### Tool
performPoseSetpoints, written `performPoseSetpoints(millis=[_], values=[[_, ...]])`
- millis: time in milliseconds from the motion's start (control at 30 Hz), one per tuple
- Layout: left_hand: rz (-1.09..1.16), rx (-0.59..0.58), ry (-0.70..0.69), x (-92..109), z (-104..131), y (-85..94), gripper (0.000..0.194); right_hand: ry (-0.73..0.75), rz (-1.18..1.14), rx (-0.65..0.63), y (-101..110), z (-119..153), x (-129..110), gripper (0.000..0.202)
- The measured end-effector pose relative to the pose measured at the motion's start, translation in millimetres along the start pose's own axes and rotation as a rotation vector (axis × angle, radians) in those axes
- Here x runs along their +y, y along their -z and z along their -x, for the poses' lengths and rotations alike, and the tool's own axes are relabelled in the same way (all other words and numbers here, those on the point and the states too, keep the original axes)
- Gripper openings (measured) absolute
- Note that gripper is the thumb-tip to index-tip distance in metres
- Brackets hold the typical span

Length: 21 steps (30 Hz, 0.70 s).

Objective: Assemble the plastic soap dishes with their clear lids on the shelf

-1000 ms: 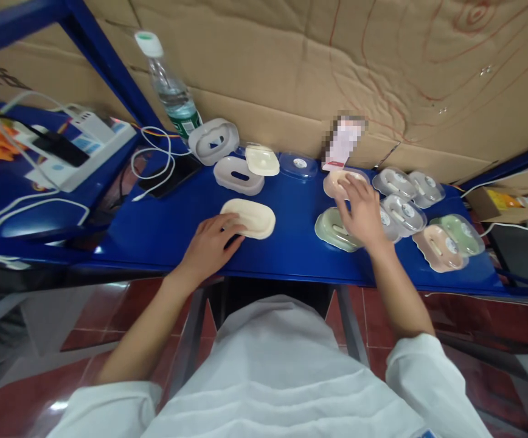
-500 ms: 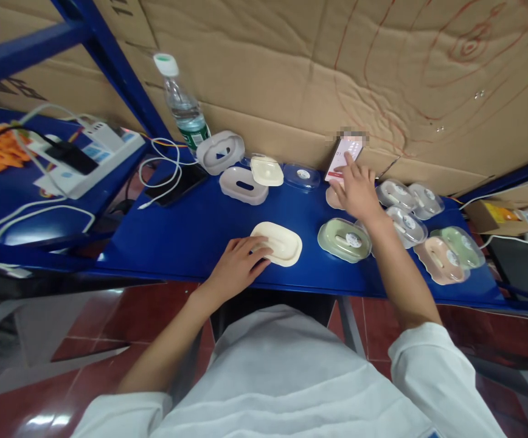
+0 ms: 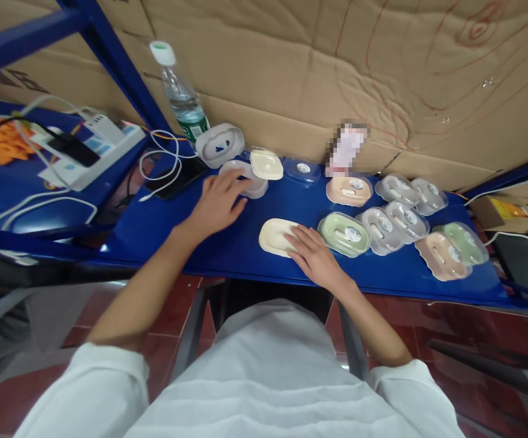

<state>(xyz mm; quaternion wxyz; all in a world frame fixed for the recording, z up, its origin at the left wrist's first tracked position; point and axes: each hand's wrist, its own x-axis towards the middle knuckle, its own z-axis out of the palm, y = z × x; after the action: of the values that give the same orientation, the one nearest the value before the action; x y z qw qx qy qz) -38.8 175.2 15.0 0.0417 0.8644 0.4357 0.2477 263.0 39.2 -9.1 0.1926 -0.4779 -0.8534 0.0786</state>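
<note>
A cream oval soap-dish-like tray point(image 3: 273, 236) lies near the table's front edge. The fingers of my right hand point(image 3: 315, 255) rest stretched out over its right end. Farther back, my left hand point(image 3: 218, 204) reaches over the left part of a pale grey oval piece with a slot point(image 3: 257, 187), fingers apart. Whether the fingertips touch that grey piece I cannot tell. Leaning behind it is another grey oval piece point(image 3: 227, 146) with an opening. A smaller cream dish point(image 3: 267, 165) overlaps the grey piece's right end, and a clear lid point(image 3: 301, 171) with a round sticker lies beside it.
Several lidded dishes, among them a green one point(image 3: 345, 234) and a peach one point(image 3: 348, 190), sit at the right. A phone-like screen point(image 3: 348, 146), partly blurred, leans on the cardboard point(image 3: 264, 73). At the left stand a water bottle point(image 3: 184, 106), a dark phone point(image 3: 177, 179) and a power strip point(image 3: 95, 161).
My right hand has come from the screen down to the cream tray's right end. My left hand has left that tray and moved back and left to the grey slotted piece.
</note>
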Motion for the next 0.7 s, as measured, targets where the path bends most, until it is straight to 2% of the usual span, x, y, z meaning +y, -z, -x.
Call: performPoseSetpoints(millis=[100,167,233,367,500,600,700], values=[[-0.092,-0.054,0.075,-27.5,-7.7,1.1,0.034,-0.005,-0.049,0.039,-2.1,4.2,0.5,0.052],[-0.077,-0.069,0.081,-26.2,3.1,-0.1,0.026,-0.018,-0.073,0.057,-3.9,6.4,-1.5,0.058],[-0.022,-0.04,0.075,-10.4,20.4,-0.6,0.025,-0.037,-0.097,0.077,-4.5,7.0,-3.3,0.067],[0.078,0.064,0.001,40.9,50.7,0.6,0.025,-0.039,-0.121,0.13,-2.3,5.6,-3.9,0.085],[0.136,0.094,-0.091,82.1,60.5,-7.6,0.019,-0.041,-0.12,0.144,0.2,8.6,-3.5,0.078],[0.127,0.066,-0.14,94.4,59.0,-19.4,0.019,-0.065,-0.116,0.165,1.7,14.4,-3.8,0.063],[0.087,0.06,-0.218,95.0,57.0,-28.2,0.019,-0.074,-0.113,0.171,3.6,19.6,-3.3,0.051]])
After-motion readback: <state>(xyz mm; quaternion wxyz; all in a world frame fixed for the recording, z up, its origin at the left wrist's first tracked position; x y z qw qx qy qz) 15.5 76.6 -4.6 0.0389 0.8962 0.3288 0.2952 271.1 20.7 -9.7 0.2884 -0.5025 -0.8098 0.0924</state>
